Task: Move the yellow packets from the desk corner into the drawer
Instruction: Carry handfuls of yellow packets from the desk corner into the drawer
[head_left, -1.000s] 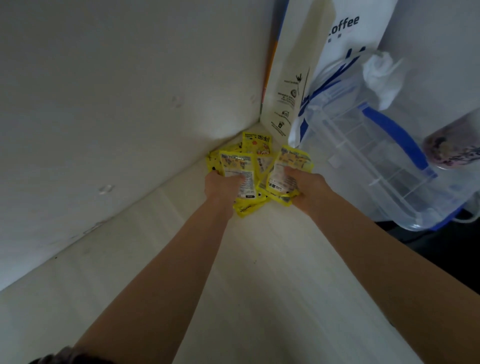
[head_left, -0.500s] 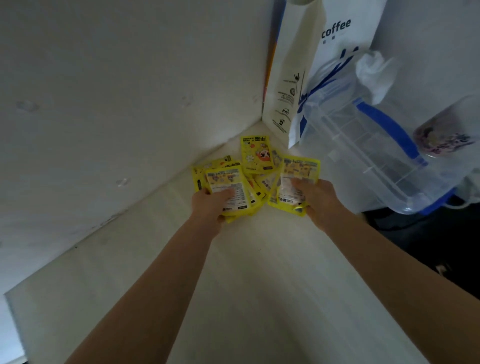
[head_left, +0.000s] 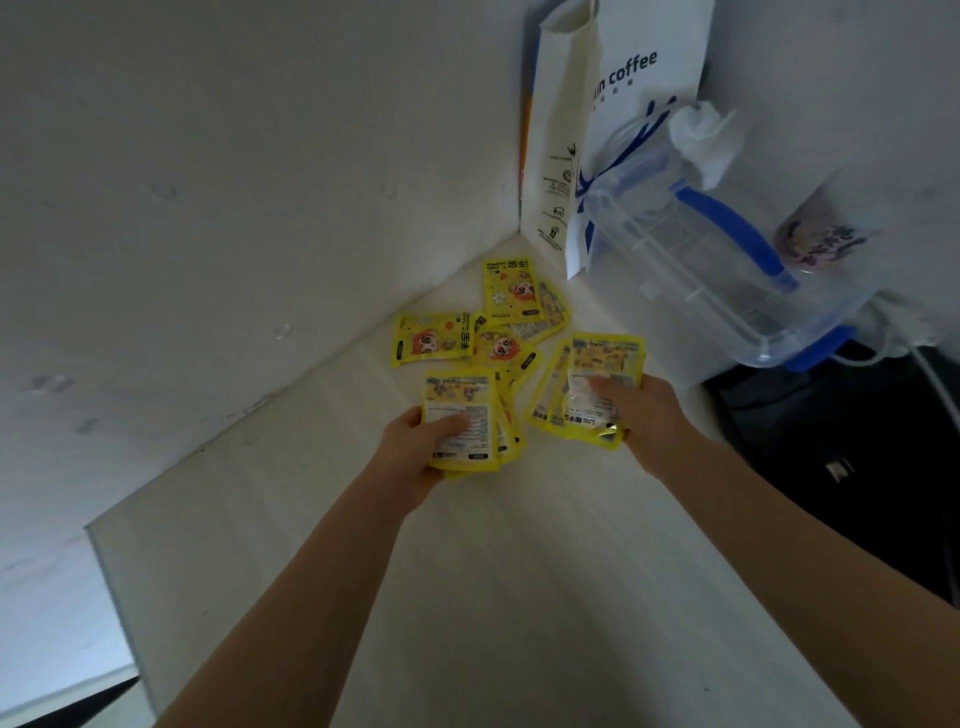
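- The yellow packets (head_left: 506, 332) are now split three ways: a small stack in each hand, and a scatter left lying flat on the desk (head_left: 519, 597), tucked toward the corner where the two white walls meet.
- The left hand (head_left: 415, 457) is closed around a fanned stack, thumb pressed across the top packet; this bundle sits on the near side of the loose scatter.
- The right hand (head_left: 644, 421) clamps a second stack the same way, thumb on top, to the right of the scatter.
- A second ago both hands were pushed right into the corner on top of the heap; they have since drawn back toward the person with packets in them, which uncovered the few left behind.
- To my eye that means the first haul is gathered and ready to carry, but at least one more trip to the corner will be needed.
- No drawer is in view from here, so I cannot say where it lies or whether it is open.
- Beyond the scatter a white paper coffee bag (head_left: 597, 130) stands upright against the wall; I cannot see what is inside.
- Right of the scatter a clear plastic box (head_left: 717, 291) with blue handles lies tipped on its side, a crumpled white wad at its top edge; otherwise it looks empty.
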